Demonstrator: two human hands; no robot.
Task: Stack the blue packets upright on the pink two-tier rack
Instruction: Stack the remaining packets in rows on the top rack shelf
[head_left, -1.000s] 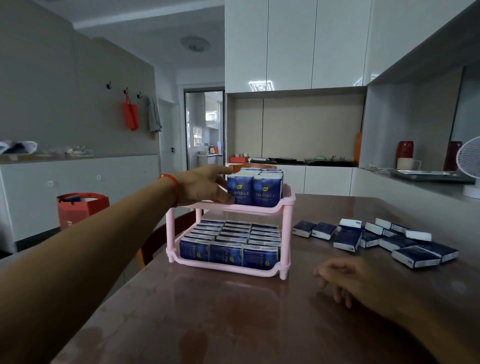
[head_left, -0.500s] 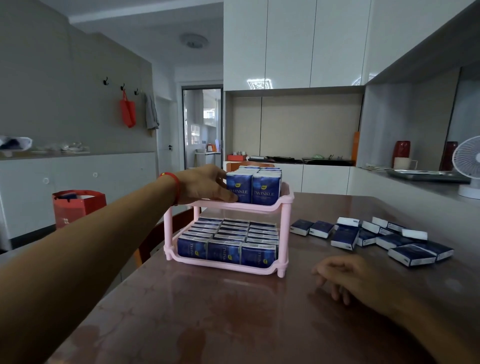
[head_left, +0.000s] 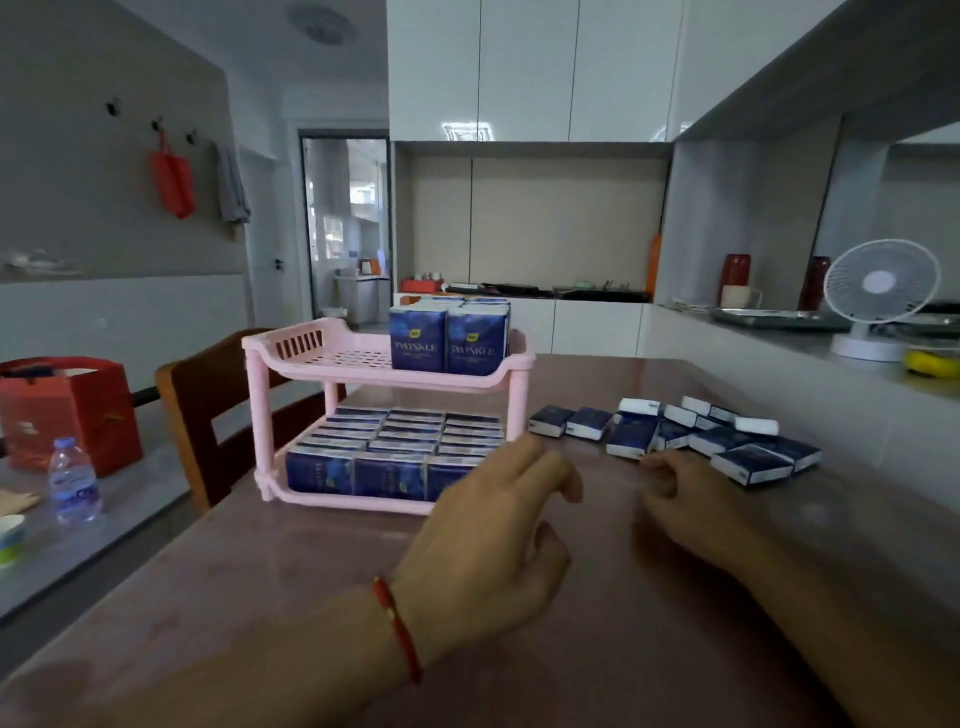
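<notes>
A: While both hands hang over the table (head_left: 649, 649), neither holds anything. Left hand (head_left: 488, 535) near the rack's right front corner, fingers (head_left: 545, 467) loosely curled, empty. Red band (head_left: 397, 626) on that wrist.

B: Right hand?

A: Right hand (head_left: 691, 504) just right of the left one, fingers curled loosely, also empty. It sits just near-side of the loose packets, not clearly touching them.

B: Rack state?

A: Rack (head_left: 311, 364) stands on the table, left of centre. Lower tier is packed with upright packets (head_left: 389, 452), three across the front row, rows running back. Top tier has packets (head_left: 449, 338) upright at its right end only, two visible in front, more behind; left part of that tier is bare.

B: Remaining stock?

A: Loose packets (head_left: 675, 431) lie flat in a scatter on the table, right of the rack, some overlapping. Exact count hard to tell.

B: Anything else nearby?

A: Chair (head_left: 208, 405) at the table's left edge behind the rack. Bottle (head_left: 72, 480) and red bag (head_left: 67, 410) further left. Fan (head_left: 878, 296) on the shelf at far right.
</notes>
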